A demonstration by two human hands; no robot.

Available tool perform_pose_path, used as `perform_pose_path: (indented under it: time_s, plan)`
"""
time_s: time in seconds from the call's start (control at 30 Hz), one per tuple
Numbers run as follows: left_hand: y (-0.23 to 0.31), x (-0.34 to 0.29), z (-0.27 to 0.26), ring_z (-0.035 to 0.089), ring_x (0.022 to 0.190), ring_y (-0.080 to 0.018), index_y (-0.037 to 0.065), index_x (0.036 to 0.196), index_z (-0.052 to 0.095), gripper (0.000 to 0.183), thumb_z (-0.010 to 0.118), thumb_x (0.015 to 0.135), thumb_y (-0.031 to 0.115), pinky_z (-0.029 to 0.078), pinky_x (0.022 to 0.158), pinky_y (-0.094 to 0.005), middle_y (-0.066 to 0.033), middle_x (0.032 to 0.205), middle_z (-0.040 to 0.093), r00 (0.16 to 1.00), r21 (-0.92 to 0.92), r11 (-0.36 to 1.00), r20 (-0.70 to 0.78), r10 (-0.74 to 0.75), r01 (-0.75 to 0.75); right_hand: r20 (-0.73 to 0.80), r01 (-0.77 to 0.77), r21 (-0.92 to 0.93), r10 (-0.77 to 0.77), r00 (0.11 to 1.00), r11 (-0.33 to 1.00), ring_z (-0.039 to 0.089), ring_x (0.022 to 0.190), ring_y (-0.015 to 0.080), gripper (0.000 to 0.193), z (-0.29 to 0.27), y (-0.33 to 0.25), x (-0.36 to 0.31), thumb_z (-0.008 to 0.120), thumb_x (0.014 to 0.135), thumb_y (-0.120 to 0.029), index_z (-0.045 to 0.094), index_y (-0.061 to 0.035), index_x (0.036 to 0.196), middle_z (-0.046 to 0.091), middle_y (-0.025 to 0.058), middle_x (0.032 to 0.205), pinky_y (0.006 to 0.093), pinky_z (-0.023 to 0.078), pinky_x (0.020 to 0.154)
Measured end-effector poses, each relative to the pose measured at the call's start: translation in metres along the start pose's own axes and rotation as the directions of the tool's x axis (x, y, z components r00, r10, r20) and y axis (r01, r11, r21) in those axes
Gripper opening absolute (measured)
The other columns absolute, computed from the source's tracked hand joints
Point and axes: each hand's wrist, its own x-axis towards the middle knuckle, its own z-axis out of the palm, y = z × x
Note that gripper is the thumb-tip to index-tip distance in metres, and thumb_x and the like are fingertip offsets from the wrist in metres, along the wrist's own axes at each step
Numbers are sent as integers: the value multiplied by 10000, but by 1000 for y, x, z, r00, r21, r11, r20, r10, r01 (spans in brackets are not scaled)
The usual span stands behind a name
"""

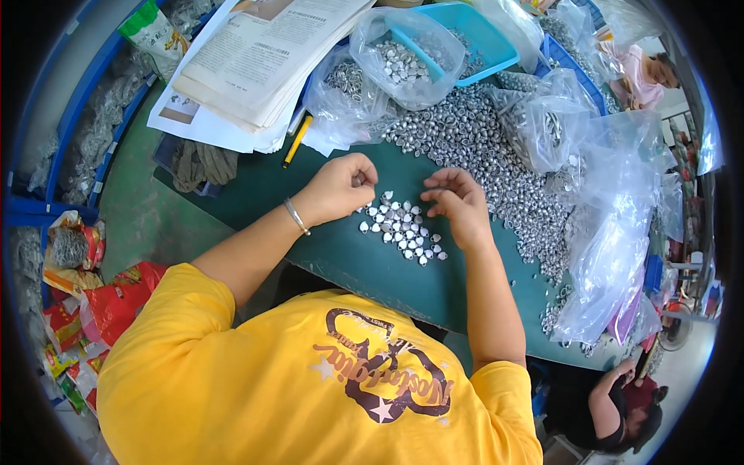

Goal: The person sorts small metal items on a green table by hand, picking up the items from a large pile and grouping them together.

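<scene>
Bent over the green tabletop, my left hand (341,187) has its fingers curled in and closed; whatever they hold is too small or hidden to make out. It sits at the upper left edge of a small group of white-faced, silvery heart- or drop-shaped metal pieces (403,226). On the other side of that group, my right hand (463,208) has bent fingers with the tips apart, and no object shows between them. Just beyond and to the right of it spreads a big heap of small grey metal domed pieces (496,147).
Behind lie a stack of printed papers (256,62), a yellow marker (297,142), a clear bag of metal parts (407,62) and a turquoise tray (496,50). Clear plastic bags (612,232) cover the right side. Two other people (604,411) sit at the right, one far, one near.
</scene>
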Motion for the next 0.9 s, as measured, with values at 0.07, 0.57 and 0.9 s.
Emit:
perform_pose_path:
  time_s: [0.07,0.57,0.9]
  plan:
    - [4,2,9,568,630,-146,0,869,564,109,586,763,-4,467,565,-276,-75,797,555,968,338,910,13,251,-241,56,33,-405,-11,998,914,595,763,150,166,-1,8,-5,544,781,19,595,13,939,606,76,893,249,469,601]
    - [2,8,14,525,586,-71,17,924,527,121,569,811,25,425,488,-205,-26,711,541,998,-139,989,26,-54,57,-59,-62,91,68,996,994,509,566,74,79,1,8,-31,548,843,-40,588,16,881,601,68,791,188,368,432]
    - [-6,-5,19,572,757,-285,2,860,589,176,689,725,56,471,700,-346,-131,826,531,916,639,694,40,400,-331,-77,14,-263,-35,996,965,510,608,74,136,4,18,-24,576,851,-94,610,22,789,561,-3,690,219,412,520]
